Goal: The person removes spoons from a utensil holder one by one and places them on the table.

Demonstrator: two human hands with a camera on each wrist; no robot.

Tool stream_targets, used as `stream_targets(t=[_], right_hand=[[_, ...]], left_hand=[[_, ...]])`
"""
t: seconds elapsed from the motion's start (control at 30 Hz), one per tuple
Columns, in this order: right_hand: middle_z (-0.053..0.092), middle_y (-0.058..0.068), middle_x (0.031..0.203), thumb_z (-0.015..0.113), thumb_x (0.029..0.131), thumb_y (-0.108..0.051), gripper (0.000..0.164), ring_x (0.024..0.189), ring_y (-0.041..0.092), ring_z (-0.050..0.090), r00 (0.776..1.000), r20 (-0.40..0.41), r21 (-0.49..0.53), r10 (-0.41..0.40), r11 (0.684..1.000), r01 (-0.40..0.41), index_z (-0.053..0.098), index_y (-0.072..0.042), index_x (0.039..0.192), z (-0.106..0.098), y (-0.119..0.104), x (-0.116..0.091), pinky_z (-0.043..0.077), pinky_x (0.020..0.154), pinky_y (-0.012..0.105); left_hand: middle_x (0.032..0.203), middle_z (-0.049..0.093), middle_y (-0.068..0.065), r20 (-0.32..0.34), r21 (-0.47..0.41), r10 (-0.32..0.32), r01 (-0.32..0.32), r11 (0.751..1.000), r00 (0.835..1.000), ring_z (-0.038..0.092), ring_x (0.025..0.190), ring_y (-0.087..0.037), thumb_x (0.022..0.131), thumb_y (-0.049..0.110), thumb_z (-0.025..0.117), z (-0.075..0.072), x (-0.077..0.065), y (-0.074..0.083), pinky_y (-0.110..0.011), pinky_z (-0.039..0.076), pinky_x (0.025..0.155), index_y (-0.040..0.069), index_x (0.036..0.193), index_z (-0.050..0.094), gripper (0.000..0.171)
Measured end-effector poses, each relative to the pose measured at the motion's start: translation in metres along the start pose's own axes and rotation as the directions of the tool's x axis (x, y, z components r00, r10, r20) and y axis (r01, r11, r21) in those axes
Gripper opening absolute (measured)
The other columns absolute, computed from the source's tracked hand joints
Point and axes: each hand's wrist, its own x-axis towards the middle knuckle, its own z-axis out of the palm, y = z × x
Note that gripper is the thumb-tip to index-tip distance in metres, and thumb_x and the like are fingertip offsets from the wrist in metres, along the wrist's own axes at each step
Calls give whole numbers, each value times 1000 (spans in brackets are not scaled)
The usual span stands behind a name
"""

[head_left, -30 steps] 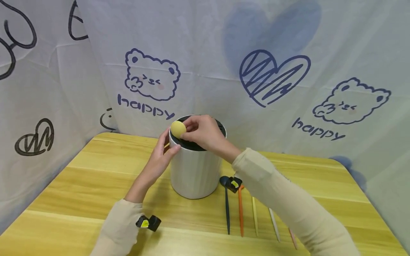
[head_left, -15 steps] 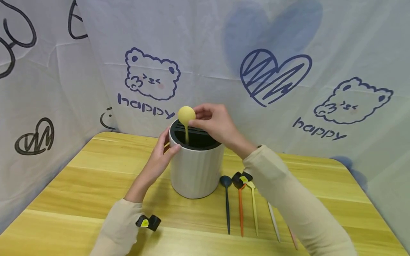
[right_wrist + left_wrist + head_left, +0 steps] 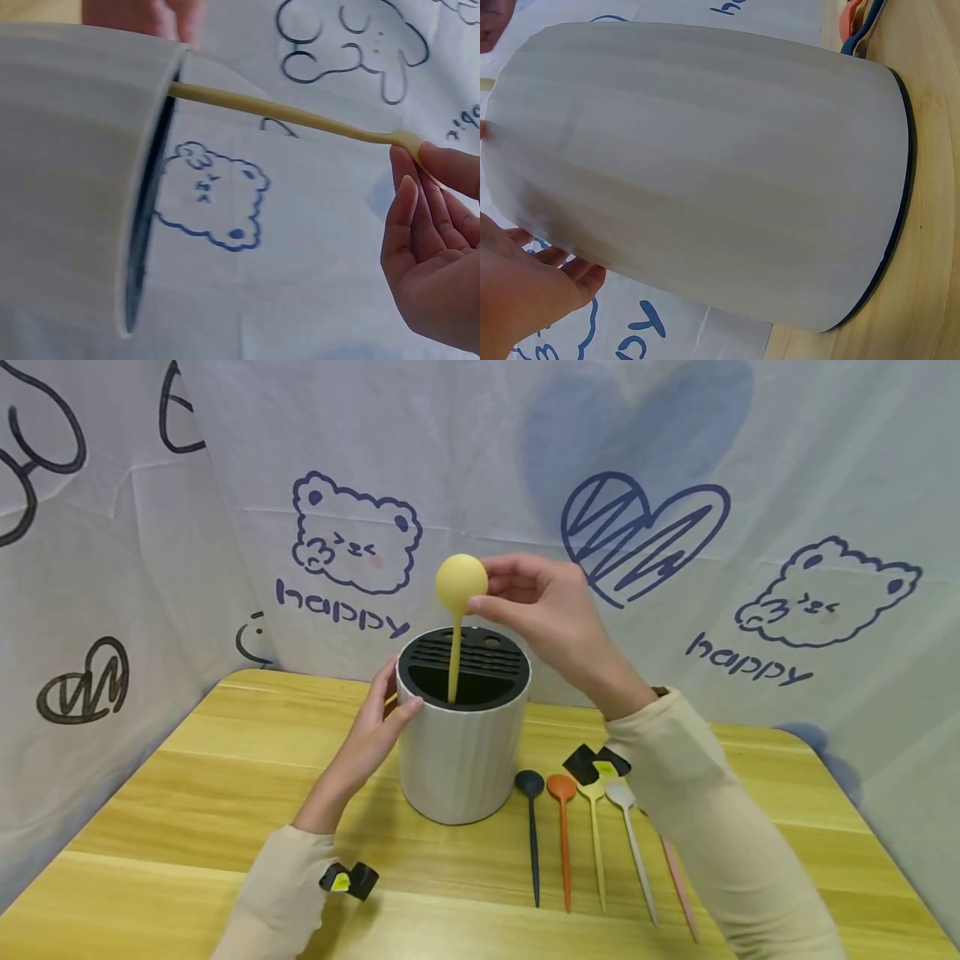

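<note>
My right hand (image 3: 551, 610) pinches the round bowl end of a yellow spoon (image 3: 460, 587) between thumb and fingers. The spoon stands upright over a white ribbed utensil holder (image 3: 459, 768), its handle tip down in the front opening of the black slotted top (image 3: 487, 652). In the right wrist view the handle (image 3: 277, 114) runs from the holder's rim to the fingertips. My left hand (image 3: 367, 727) grips the holder's left side at the rim, thumb in front and fingers farther back. The left wrist view shows the curled fingers (image 3: 574, 274) against the holder's wall.
Right of the holder, several spoons lie in a row on the wooden table (image 3: 225, 760): dark blue (image 3: 532, 827), orange (image 3: 564, 835), yellow (image 3: 597, 835), white (image 3: 634, 843) and pink (image 3: 678, 885). A white cloth (image 3: 480, 460) with drawings hangs behind the table.
My right hand has risen and moved right, drawing the yellow spoon upward so most of its handle shows above the holder. My left hand stays in place on the holder.
</note>
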Motion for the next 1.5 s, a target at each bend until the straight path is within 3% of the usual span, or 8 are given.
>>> stream_targets(t=[0.3,0.43,0.6,0.77,0.9,1.03,1.5], right_hand=[[69,12,95,70,81,10,36,82,21,67,987,-102,79,-127,988,135,63,11,116,-20,-19,-5,56,74,29],[70,10,95,69,81,11,38,80,23,67,987,-113,116,-113,985,126,62,10,118,-22,-19,-11,56,71,28],[69,12,94,68,81,12,41,76,25,64,994,-71,132,-85,987,94,61,9,122,-14,-7,-26,56,72,28],[67,12,92,66,81,15,43,74,25,63,999,-25,198,-26,980,30,59,10,123,-6,13,-44,56,71,28],[67,10,91,66,81,15,43,74,25,63,998,-6,235,70,970,-67,59,12,123,-3,26,-55,56,71,28],[67,9,93,68,80,14,46,78,20,65,987,19,244,161,956,-161,59,11,125,-4,37,-65,57,76,30],[67,13,98,71,80,9,47,83,20,66,939,86,210,332,916,-343,60,5,126,1,75,-96,56,79,32]], left_hand=[[157,18,-16,1,-11,16,-16,1000,1000,22,141,-33,95,22,50,0,1,0,-52,19,113,4,153,16,70],[157,18,-15,-1,-9,19,-19,1000,1000,21,142,-32,95,22,49,-2,2,0,-51,19,114,5,154,15,70],[157,17,-15,-6,-9,11,-11,1000,1000,21,142,-32,95,21,50,-3,1,-1,-51,19,114,5,153,15,70],[156,19,-16,-4,-18,10,-10,1000,1000,22,141,-32,96,19,49,-3,-1,-1,-51,18,114,3,153,15,69],[156,20,-17,-9,-26,20,-20,999,1000,23,140,-33,95,18,50,-2,-1,-1,-51,18,114,2,153,16,69],[156,20,-16,-2,-32,27,-27,999,1000,24,140,-32,95,19,50,-1,0,-2,-51,19,114,3,153,16,70],[157,19,-14,11,-30,33,-32,999,999,23,141,-31,96,21,50,-1,1,-2,-50,20,114,5,154,15,69]])
